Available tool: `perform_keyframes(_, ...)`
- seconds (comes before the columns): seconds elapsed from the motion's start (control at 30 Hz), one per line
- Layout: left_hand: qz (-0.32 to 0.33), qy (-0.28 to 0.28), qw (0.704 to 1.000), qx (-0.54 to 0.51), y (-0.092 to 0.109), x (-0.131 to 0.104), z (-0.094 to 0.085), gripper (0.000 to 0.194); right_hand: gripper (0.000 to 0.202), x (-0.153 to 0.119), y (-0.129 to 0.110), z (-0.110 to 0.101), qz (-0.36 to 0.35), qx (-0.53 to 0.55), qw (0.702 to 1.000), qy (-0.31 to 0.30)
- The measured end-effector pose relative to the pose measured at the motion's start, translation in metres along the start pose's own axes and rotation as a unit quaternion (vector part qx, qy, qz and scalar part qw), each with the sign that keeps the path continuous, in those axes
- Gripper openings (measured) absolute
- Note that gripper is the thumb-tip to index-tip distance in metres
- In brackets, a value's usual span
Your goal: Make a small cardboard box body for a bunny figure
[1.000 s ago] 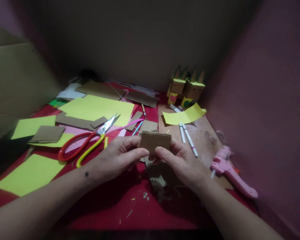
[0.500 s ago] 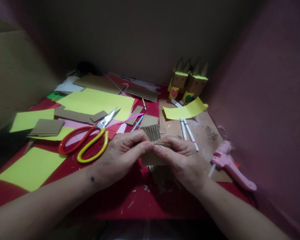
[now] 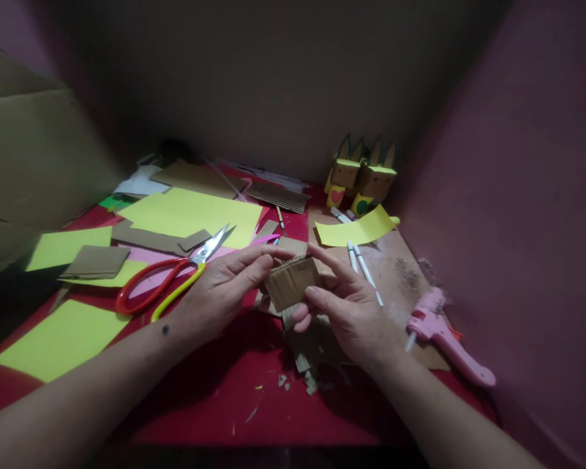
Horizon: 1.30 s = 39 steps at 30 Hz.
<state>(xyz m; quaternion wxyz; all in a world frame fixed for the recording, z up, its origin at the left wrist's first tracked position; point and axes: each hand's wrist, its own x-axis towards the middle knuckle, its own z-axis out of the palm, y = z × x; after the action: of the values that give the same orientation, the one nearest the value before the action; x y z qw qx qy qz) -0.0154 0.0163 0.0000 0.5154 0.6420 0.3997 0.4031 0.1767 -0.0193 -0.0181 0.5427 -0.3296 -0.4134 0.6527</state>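
Between my two hands is a small rectangular cardboard piece [image 3: 292, 284], tilted with its broad face toward me. My left hand [image 3: 219, 286] grips its left edge, the thumb near the top corner. On the other side my right hand [image 3: 354, 306] holds the right edge between thumb and fingers. Below the piece, torn cardboard with exposed ridges [image 3: 312, 342] lies on the red table cover [image 3: 200, 397], partly hidden by my right hand. Scissors with a red and a yellow handle [image 3: 185, 277] lie open just left of my left hand.
Yellow paper sheets [image 3: 195, 212] and cardboard scraps [image 3: 97, 262] spread over the left side. To the right, a board [image 3: 395, 286] bears white markers [image 3: 366, 267], a curved yellow strip [image 3: 356, 228] and a pink glue gun [image 3: 444, 339]. Two cardboard figures [image 3: 361, 176] stand behind.
The cardboard piece has been raised and turned so its broad face shows. My fingers have shifted from pinching together at the middle to holding its sides. The view has tilted slightly upward.
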Motion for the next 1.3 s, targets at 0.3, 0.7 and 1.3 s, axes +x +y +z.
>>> perform_keyframes(0.3, 0.086, 0.028, 0.992, 0.085, 0.002, 0.001, -0.004, 0.022, 0.016, -0.003, -0.008, 0.000, 0.003, -0.005, 1.000, -0.009)
perform_keyframes(0.7, 0.079, -0.096, 0.984, 0.124, 0.001, 0.001, -0.008, 0.082, 0.050, -0.003, 0.000, -0.006, -0.043, -0.040, 0.998, -0.012)
perform_keyframes(1.3, 0.007, 0.092, 0.994, 0.062, 0.009, 0.001, 0.004, 0.024, 0.029, -0.005, -0.002, -0.008, 0.041, -0.054, 0.997, -0.048)
